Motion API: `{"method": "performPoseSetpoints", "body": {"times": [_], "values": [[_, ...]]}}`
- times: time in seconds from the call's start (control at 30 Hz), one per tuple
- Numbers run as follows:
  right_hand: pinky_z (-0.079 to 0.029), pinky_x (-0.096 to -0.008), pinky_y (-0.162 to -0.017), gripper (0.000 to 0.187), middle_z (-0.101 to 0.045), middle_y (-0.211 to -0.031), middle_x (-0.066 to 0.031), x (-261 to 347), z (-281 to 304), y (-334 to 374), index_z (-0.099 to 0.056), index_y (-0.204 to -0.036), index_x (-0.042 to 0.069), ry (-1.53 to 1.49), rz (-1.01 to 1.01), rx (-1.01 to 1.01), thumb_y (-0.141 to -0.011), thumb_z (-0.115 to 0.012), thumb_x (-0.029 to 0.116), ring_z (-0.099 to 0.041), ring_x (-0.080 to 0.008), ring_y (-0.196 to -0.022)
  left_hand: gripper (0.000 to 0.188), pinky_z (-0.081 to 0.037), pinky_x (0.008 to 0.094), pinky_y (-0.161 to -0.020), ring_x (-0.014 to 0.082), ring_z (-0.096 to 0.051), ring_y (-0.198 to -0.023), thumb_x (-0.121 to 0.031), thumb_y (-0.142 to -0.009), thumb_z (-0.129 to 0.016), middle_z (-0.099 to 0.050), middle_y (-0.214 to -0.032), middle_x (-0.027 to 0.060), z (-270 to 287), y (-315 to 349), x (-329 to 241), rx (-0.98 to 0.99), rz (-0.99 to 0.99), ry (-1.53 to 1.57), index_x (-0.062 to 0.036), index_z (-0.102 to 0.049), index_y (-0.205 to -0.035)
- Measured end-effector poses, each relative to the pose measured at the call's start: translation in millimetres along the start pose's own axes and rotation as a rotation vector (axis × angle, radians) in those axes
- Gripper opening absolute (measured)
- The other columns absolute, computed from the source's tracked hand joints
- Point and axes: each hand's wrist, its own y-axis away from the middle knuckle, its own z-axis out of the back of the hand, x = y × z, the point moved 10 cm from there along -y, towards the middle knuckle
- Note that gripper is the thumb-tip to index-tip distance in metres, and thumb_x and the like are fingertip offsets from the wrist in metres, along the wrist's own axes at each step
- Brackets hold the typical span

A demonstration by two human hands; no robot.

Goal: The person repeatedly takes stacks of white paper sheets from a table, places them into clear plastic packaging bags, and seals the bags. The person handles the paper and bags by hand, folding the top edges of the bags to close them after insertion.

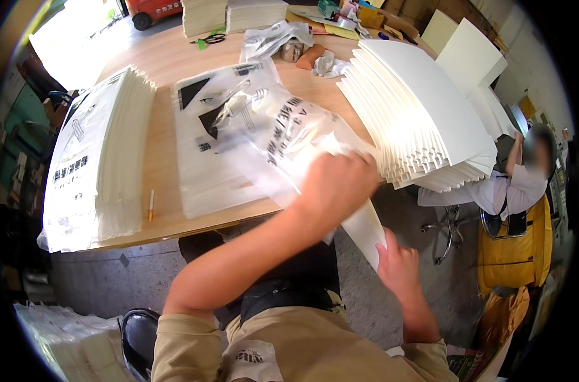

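Note:
My left hand reaches across in front of me, its fingers closed on the edge of a clear printed plastic bag. The bag is lifted and slanted, partly blurred. Lower right, my right hand grips the near end of a white paper pad, thumb on top. The pad's far end runs up under my left hand and the bag, so how far it sits inside the bag cannot be told. Beneath the lifted bag, more flat printed plastic bags lie on the table.
At left stands a stack of filled bags, with a cigarette beside it. Fanned white pads are piled at right. Scissors, a cloth and paper stacks lie farther back. Another person sits at far right.

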Motion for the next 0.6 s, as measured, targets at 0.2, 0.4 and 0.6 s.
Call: {"method": "performPoseSetpoints", "body": {"times": [0.2, 0.4, 0.6], "values": [[-0.053, -0.0466, -0.067, 0.043, -0.070, -0.083, -0.0177, 20.8, 0.1, -30.9, -0.054, -0.133, 0.007, -0.027, 0.212, -0.174, -0.091, -0.063, 0.016, -0.067, -0.0387, -0.075, 0.011, -0.045, 0.0306, -0.050, 0.0179, -0.066, -0.062, -0.018, -0.078, -0.064, -0.062, -0.070, 0.0033, -20.6, 9.5, -85.6, 0.037, -0.139, 0.135, -0.0078, -0.063, -0.080], [-0.051, -0.0450, -0.080, 0.042, -0.068, -0.111, -0.0168, 19.5, -51.8, -64.5, -0.058, -0.132, 0.012, -0.033, -0.057, 0.200, -0.092, -0.063, 0.021, -0.064, -0.0350, -0.099, 0.012, -0.041, 0.0319, -0.054, 0.0188, -0.062, -0.064, -0.019, -0.079, -0.063, -0.059, -0.072, 0.0033, -11.0, 33.6, -151.6, 0.047, -0.232, 0.243, -0.0079, -0.062, -0.080], [-0.051, -0.0440, -0.086, 0.032, -0.065, -0.118, -0.0190, 53.7, -47.9, -127.1, -0.068, -0.118, 0.007, 0.158, 0.264, -0.129, -0.089, -0.063, 0.021, -0.061, -0.0335, -0.106, 0.020, -0.042, 0.0307, -0.059, 0.0172, -0.059, -0.075, -0.021, -0.078, -0.066, -0.057, -0.083, 0.0024, 27.8, 72.0, -171.7, -0.053, -0.370, 0.306, -0.0049, -0.067, -0.090]]}}
